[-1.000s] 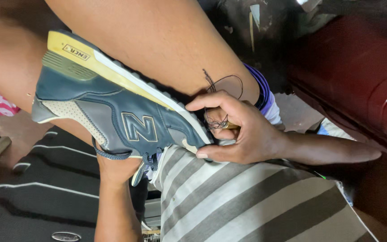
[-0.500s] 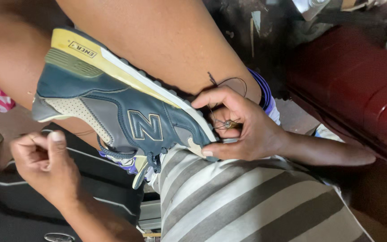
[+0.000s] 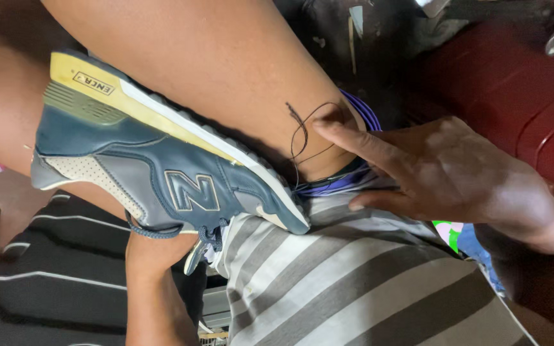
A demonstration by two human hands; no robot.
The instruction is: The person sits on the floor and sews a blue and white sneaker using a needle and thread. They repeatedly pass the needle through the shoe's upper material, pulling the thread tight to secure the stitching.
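— Well, start at the fingers: what is the right hand [image 3: 456, 173] doing?

— It lies spread and flat, index finger stretched out, its tip touching a loop of dark thread [image 3: 304, 138] that rests on the bare leg [image 3: 213, 70]. Nothing is pinched; the fingers are open, only pressing.

— And the left hand?

— I cannot tell. The forearm [image 3: 155, 288] runs up into the mouth of the navy sneaker [image 3: 161, 173], so the hand is buried inside and its fingers are hidden.

— So the shoe is the only container here?

— Yes, and what it holds is that hand. It sits sideways between the leg and the grey striped shorts [image 3: 347, 288], yellowed sole against the skin, toe near the thread.

— What might go wrong?

— In my judgement, the thread is loose and curled; a sliding fingertip could tangle it or pull it out of whatever it is stitched into. Whether a needle hangs on it I cannot see; if one does, bare skin is right under it. The shoe is only braced from inside, so it could also roll off the lap.

— Anything beyond?

— A dark red surface [image 3: 520, 90] to the right, black striped cloth [image 3: 46, 282] lower left.
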